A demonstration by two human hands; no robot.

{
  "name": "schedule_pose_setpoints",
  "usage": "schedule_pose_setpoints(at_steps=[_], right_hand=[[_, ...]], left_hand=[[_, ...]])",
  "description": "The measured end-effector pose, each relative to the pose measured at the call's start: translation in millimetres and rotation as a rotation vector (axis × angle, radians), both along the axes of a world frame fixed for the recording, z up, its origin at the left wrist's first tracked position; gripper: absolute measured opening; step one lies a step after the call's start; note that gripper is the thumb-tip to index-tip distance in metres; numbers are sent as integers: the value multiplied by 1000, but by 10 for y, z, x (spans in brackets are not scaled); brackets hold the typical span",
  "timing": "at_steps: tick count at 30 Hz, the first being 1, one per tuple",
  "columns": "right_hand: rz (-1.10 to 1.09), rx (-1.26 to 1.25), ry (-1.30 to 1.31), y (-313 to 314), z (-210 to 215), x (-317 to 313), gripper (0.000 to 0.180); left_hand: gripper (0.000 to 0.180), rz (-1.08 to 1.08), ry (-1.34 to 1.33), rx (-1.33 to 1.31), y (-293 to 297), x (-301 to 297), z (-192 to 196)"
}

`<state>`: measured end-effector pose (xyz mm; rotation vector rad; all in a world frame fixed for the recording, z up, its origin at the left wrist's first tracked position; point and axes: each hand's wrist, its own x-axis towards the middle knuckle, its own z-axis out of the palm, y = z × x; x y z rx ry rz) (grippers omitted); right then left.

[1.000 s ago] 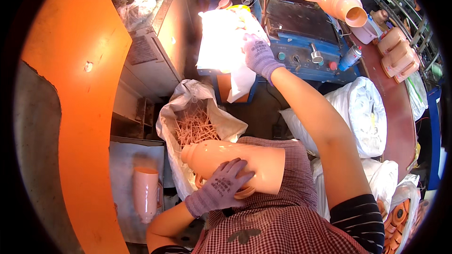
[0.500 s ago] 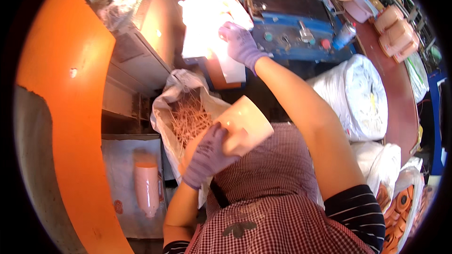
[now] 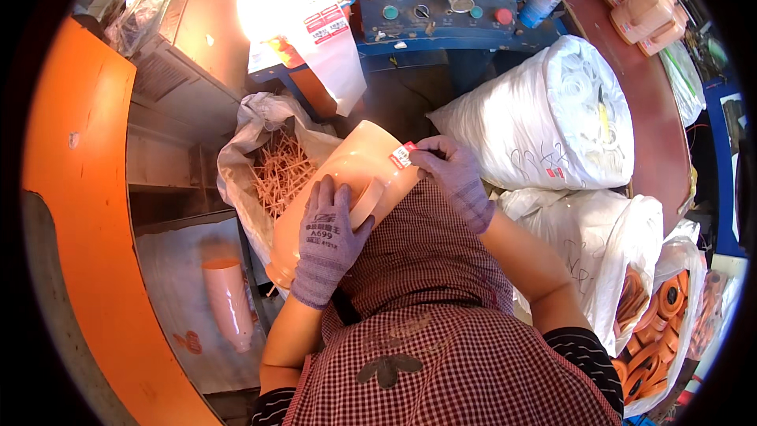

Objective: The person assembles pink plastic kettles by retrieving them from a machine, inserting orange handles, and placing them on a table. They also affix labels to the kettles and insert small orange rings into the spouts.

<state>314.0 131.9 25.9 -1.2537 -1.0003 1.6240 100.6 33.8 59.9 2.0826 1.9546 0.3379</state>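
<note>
Across my lap lies a peach-coloured plastic jug (image 3: 347,166) with a moulded handle, tilted so its wide end points up and right. My left hand (image 3: 329,237), in a grey-purple knit glove, grips it at the handle, thumb on one side and fingers over the body. At the wide end, my gloved right hand (image 3: 456,173) pinches the edge of a small red-and-white sticker (image 3: 401,155), which lies against the jug's wall. A strip of backing paper with similar stickers (image 3: 330,39) hangs from the brightly lit stack beyond the jug.
An open sack of thin peach plastic scraps (image 3: 277,173) stands left of the jug. Another peach bottle (image 3: 229,304) is at lower left, beside an orange panel (image 3: 83,189). White sacks (image 3: 536,114) and a bag of orange parts (image 3: 654,331) line the right. A blue control panel (image 3: 426,12) is ahead.
My right hand has come back from the sticker stack to the jug's wide end with a sticker. My left hand has shifted along the jug, which has turned to show its handle.
</note>
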Motion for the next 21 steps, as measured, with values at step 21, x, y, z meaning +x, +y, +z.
schedule_pose_setpoints(at_steps=[21], right_hand=[[-13,243,-341,-161,-256,31,17]], left_hand=[[68,-11,89,-45,-29,241,54]])
